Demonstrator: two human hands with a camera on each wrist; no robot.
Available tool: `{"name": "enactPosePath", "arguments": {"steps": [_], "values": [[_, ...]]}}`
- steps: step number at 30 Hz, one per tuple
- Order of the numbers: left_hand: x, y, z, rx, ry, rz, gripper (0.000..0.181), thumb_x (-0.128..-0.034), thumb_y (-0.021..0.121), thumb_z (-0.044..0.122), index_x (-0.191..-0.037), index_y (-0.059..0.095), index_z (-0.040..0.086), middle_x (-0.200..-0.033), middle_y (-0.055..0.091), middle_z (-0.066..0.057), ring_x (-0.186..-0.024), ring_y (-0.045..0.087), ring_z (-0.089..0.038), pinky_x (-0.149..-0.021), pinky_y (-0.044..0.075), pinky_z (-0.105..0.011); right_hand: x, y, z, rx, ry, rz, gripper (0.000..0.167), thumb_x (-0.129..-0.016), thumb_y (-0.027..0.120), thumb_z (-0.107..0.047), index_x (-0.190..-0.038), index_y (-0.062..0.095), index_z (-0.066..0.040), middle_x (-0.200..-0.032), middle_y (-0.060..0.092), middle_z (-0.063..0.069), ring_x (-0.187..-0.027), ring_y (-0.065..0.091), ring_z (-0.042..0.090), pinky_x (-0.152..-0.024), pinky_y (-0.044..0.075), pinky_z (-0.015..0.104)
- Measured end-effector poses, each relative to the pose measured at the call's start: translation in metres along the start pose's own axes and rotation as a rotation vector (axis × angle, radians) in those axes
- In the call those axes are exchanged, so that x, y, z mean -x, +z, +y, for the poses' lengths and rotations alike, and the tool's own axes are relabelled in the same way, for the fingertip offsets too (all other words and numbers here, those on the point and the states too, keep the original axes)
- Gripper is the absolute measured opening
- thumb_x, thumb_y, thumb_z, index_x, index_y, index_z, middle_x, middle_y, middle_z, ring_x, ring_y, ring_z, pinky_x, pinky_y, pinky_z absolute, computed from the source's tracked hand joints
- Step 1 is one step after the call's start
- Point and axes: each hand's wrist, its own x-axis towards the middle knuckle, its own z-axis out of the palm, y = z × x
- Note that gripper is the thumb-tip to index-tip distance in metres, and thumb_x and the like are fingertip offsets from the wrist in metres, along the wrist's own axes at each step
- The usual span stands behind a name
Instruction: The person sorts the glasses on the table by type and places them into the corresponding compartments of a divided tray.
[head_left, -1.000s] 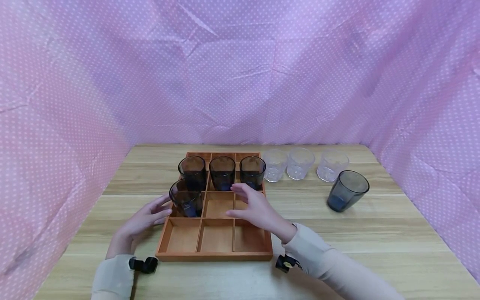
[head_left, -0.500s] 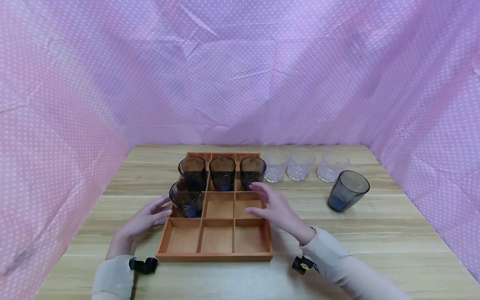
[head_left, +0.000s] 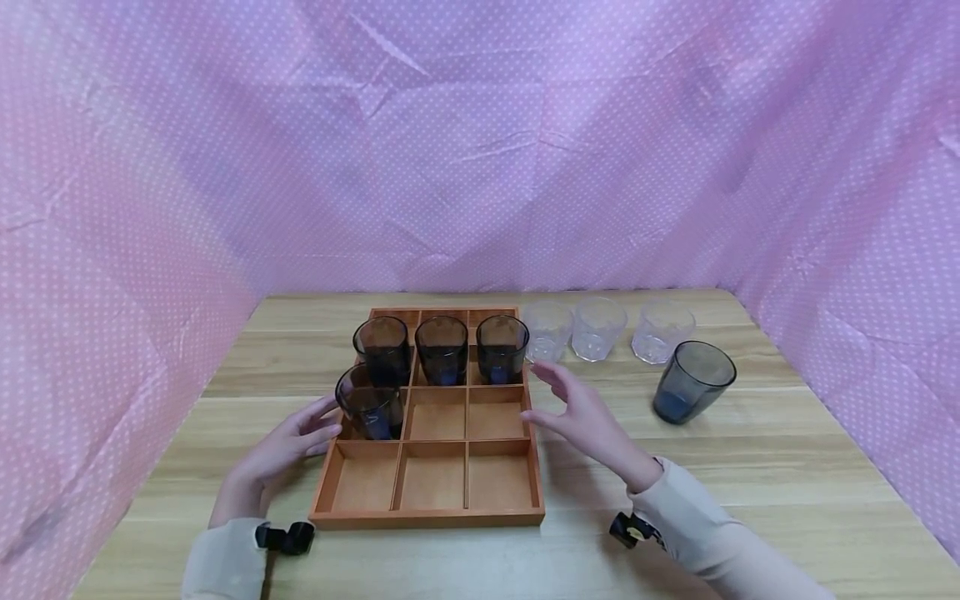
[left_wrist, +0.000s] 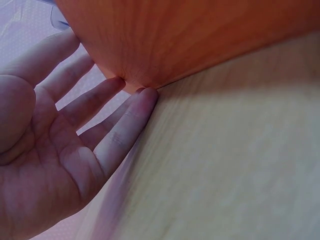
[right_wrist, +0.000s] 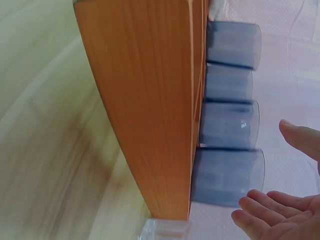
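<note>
Tray (head_left: 427, 522) partly filled, nothing gripped

Head view: The tray is set on the table (head_left: 420, 571) between the hands. Three dark glasses (head_left: 442, 354) are held across one row, and a fourth dark glass (head_left: 371, 408) in the left compartment of the next row nearer the person. A lone dark glass (head_left: 692, 385) is placed on the table at right, near three clear glasses (head_left: 597, 329). Should the right hand (head_left: 581, 417) be swung inward too low, the row's rightmost glass could be knocked; a hasty grasp at the lone glass could topple the clear one behind. The tray's long axis appears to be pointed away from the person, its short side turned toward them; all glasses are stood mouth up, axes roughly vertical.

Left wrist view: The tray's lower corner is touched by the left hand (left_wrist: 65, 135), fingers extended, nothing clamped. By too firm a push, the tray could be slid and its glasses jolted.

Right wrist view: Thumb and fingers are held apart, with nothing between them; whether the nearest glass is touched cannot be told.
</note>
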Motion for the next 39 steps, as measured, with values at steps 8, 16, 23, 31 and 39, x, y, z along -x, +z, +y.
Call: {"name": "enactPosePath", "arguments": {"steps": [8, 16, 23, 31, 39], "values": [[0.001, 0.001, 0.003, 0.026, -0.006, 0.0, 0.068, -0.1012, 0.051, 0.022, -0.154, 0.014, -0.001, -0.158, 0.01, -0.031, -0.142, 0.014, -0.051, -0.093, 0.047, -0.021, 0.002, -0.025, 0.008, 0.009, 0.019, 0.069, 0.064, -0.083, 0.075, -0.008, -0.136, 0.044, 0.01, -0.14, 0.05, 0.028, -0.131, 0.046, 0.041, -0.11, 0.037, 0.05], [0.003, 0.001, 0.003, -0.024, -0.002, 0.028, 0.068, -0.1011, 0.051, 0.023, -0.154, 0.015, -0.001, -0.156, 0.015, -0.033, -0.139, 0.023, -0.048, -0.095, 0.05, -0.029, 0.01, -0.045, 0.013, 0.072, 0.073, 0.1, 0.066, -0.083, 0.076, -0.011, -0.138, 0.044, 0.006, -0.141, 0.05, 0.025, -0.132, 0.047, 0.039, -0.109, 0.038, 0.047], [0.004, 0.001, 0.004, -0.011, -0.008, 0.036, 0.069, -0.1011, 0.051, 0.022, -0.153, 0.014, -0.003, -0.156, 0.015, -0.034, -0.139, 0.02, -0.049, -0.091, 0.048, -0.02, 0.017, -0.057, 0.019, 0.139, 0.051, 0.171, 0.064, -0.081, 0.078, -0.012, -0.135, 0.048, 0.004, -0.138, 0.054, 0.024, -0.129, 0.05, 0.039, -0.106, 0.041, 0.044], [0.004, 0.001, 0.003, 0.0, -0.006, 0.024, 0.069, -0.1013, 0.05, 0.023, -0.154, 0.013, -0.002, -0.156, 0.014, -0.034, -0.141, 0.018, -0.048, -0.094, 0.049, -0.022, 0.028, -0.066, 0.024, 0.221, 0.057, 0.245, 0.065, -0.079, 0.079, -0.012, -0.135, 0.049, 0.004, -0.138, 0.055, 0.022, -0.127, 0.052, 0.038, -0.103, 0.042, 0.043], [0.002, 0.001, 0.004, 0.008, -0.004, 0.015, 0.069, -0.1014, 0.05, 0.023, -0.154, 0.013, -0.002, -0.156, 0.014, -0.034, -0.142, 0.017, -0.049, -0.095, 0.048, -0.023, 0.04, -0.081, 0.028, 0.282, 0.029, 0.339, 0.064, -0.077, 0.08, -0.01, -0.132, 0.051, 0.004, -0.134, 0.058, 0.024, -0.121, 0.055, 0.041, -0.102, 0.044, 0.035]]}}
